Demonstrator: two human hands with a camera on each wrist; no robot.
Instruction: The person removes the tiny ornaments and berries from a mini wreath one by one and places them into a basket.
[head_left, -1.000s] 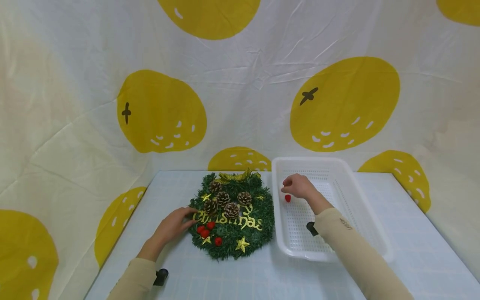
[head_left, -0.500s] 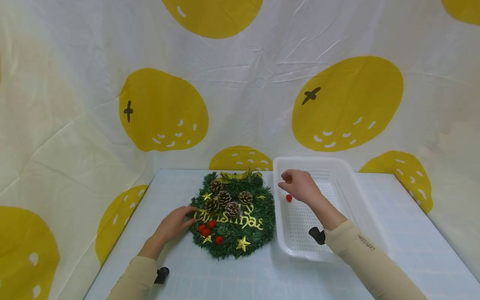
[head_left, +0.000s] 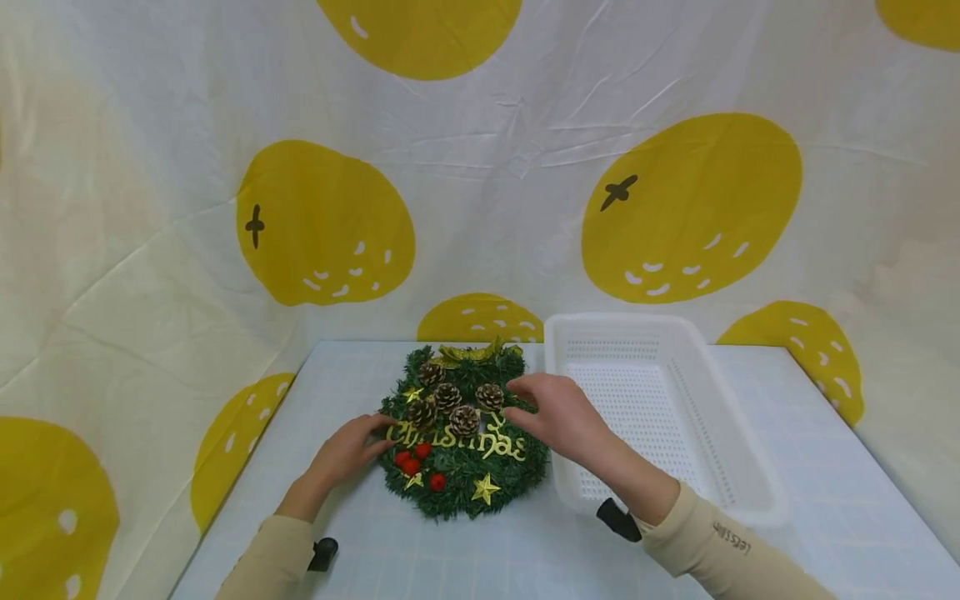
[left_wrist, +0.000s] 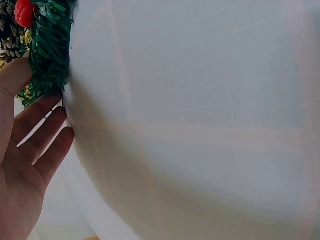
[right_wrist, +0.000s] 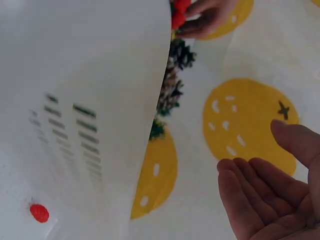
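Counter (head_left: 427, 562) extends in front of wreath (head_left: 457, 467) and adjacent basket (head_left: 637, 400); left grip (head_left: 348, 450) pinches wreath's left edge; right grip (head_left: 558, 417), digits apart, has shifted from above basket to wreath's right side.

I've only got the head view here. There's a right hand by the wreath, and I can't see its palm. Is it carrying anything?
Observer: The right wrist view shows the palm side of the right hand, with nothing between thumb and fingers.
Visitor: And does that hand or arm hide anything in the basket from me?
Observer: Yes, one red berry shows inside the white basket.
Visitor: I see little more than a thumb and one finger of the left hand. What are the others doing?
Observer: In the left wrist view, three fingers of the left hand show spread, with gaps between, near the edge of the wreath.
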